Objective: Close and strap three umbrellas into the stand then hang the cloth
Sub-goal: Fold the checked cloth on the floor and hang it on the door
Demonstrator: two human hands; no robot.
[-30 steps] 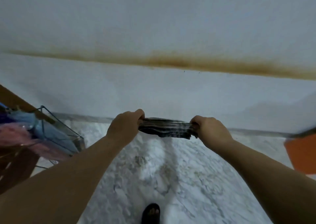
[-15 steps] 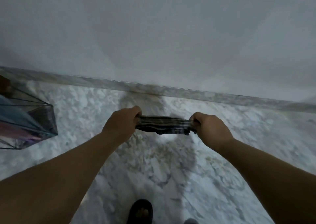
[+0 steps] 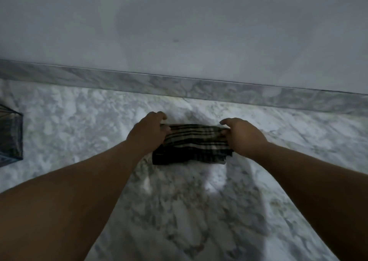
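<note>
While one cloth [image 3: 191, 144] hangs folded, two hands grip it.

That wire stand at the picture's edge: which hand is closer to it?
Left. The left hand grips the cloth's end nearer the wire stand; the right hand grips the far end.

The stand [image 3: 11, 137] is cut off by the left edge, so only one dark wire corner shows, and what it holds is too dim to make out. The ends of the cloth [image 3: 191, 144] vanish under the left hand [image 3: 148, 134] and the right hand [image 3: 244, 136], whose fingertips are hidden behind the fabric and the knuckles. Both forearms run out of the bottom edge. The whole scene is dim and soft, and the cloth's pattern blurs along its lower, darker fold.
</note>
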